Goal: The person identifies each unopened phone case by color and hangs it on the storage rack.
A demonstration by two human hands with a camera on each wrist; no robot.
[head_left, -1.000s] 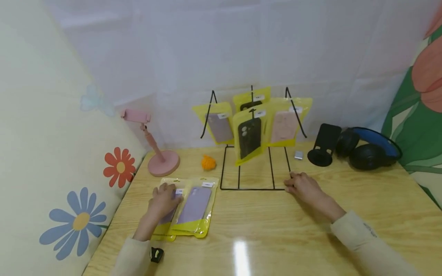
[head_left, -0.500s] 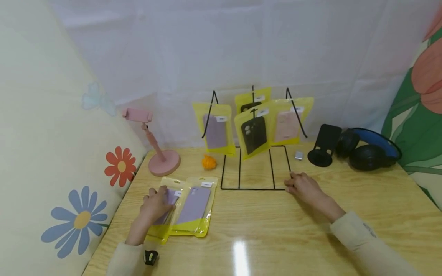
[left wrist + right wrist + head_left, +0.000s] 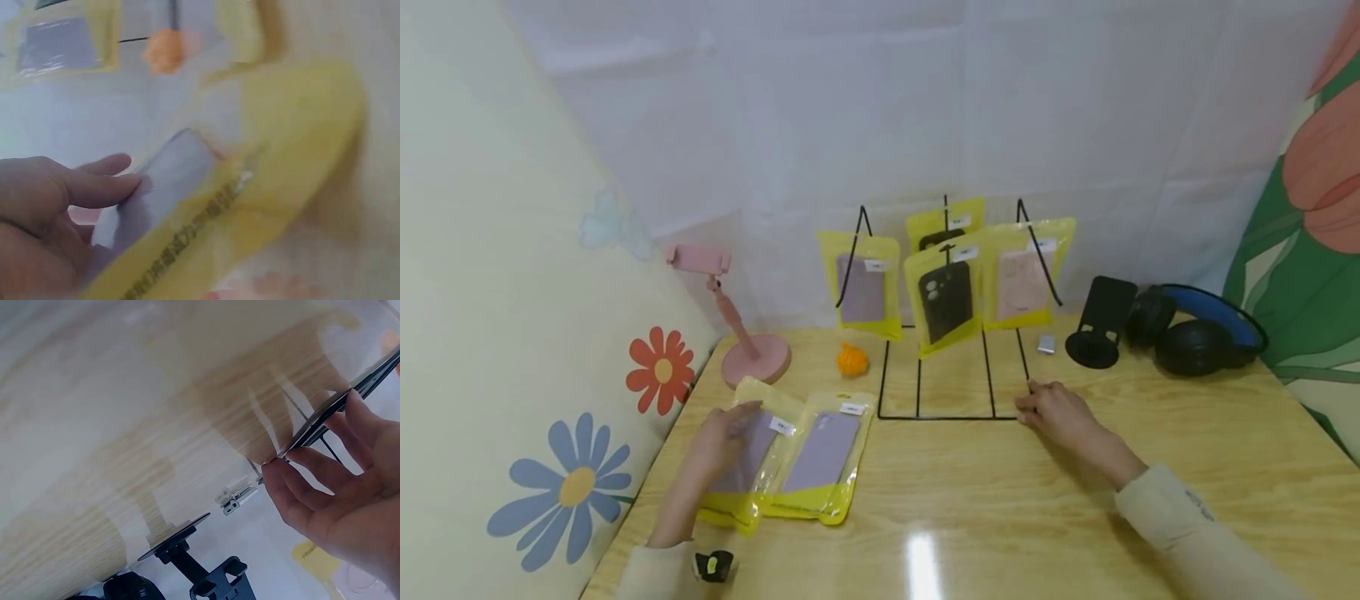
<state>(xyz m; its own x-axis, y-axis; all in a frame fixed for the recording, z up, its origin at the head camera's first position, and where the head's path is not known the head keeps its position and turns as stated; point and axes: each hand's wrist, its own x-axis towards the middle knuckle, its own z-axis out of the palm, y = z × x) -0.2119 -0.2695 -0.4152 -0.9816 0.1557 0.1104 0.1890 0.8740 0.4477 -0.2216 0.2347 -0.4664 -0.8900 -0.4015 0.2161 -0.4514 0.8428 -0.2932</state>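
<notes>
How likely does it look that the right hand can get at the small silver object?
Probably yes: nothing visible lies between the right hand and the silver object, though that hand would likely first have to release the black rack it holds.

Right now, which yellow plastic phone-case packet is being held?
The head view's leftmost packet, with a purple case: the left hand pinches it; neither hand touches the others.

Downward head view, wrist close-ups, head and right sharing black stand (image 3: 1109,305)
</notes>
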